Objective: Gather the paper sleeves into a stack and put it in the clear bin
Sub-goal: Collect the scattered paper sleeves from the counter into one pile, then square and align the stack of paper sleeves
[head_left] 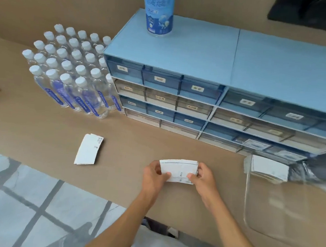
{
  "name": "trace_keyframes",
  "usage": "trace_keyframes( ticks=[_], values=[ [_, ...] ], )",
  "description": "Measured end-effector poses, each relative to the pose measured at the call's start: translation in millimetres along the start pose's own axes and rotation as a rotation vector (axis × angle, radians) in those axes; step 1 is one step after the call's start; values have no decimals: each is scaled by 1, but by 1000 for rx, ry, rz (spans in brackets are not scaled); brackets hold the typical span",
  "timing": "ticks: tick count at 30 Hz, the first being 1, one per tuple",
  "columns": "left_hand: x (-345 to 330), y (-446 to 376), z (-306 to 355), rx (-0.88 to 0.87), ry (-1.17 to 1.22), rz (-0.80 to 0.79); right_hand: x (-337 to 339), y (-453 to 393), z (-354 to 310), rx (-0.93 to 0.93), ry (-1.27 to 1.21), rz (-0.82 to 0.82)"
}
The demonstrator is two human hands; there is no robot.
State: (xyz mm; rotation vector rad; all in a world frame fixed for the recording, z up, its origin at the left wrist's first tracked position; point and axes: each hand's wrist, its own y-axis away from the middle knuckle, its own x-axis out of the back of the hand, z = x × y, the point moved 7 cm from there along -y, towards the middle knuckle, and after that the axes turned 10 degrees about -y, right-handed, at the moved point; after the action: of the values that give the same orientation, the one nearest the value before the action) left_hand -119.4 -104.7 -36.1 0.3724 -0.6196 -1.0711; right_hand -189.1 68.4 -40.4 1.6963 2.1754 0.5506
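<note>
A small stack of white paper sleeves [179, 169] is held upright on its edge just above the brown table, squeezed between both hands. My left hand [152, 175] grips its left end and my right hand [202, 177] grips its right end. More white paper sleeves [88, 149] lie flat on the table to the left, apart from my hands. The clear bin [248, 212] stands at the right table edge. A stack of sleeves [270, 168] rests at the bin's far end.
A blue drawer cabinet [182, 53] with labelled drawers stands behind my hands, a blue canister [160, 11] on top. Several water bottles [69, 72] crowd the back left. Crumpled clear plastic [317, 172] lies beside the bin. The table's front edge runs diagonally above a tiled floor [27, 200].
</note>
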Motion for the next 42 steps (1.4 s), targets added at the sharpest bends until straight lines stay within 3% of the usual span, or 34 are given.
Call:
trace_keyframes(
  ticks=[9, 20, 29, 38, 42],
  values=[
    [-44, 6, 3, -271, -129, -41, 42, 25, 35, 117, 111, 199],
    [-66, 2, -15, -324, -71, -113, 27, 31, 50, 185, 30, 294],
    [-81, -6, -10, -377, -55, -4, 37, 15, 41, 269, -62, 614],
    [-87, -14, -10, -431, -68, 42, 31, 15, 44, 366, 43, 625],
    [-86, -18, -7, -469, -130, -10, 32, 11, 46, 359, 52, 624]
  ],
)
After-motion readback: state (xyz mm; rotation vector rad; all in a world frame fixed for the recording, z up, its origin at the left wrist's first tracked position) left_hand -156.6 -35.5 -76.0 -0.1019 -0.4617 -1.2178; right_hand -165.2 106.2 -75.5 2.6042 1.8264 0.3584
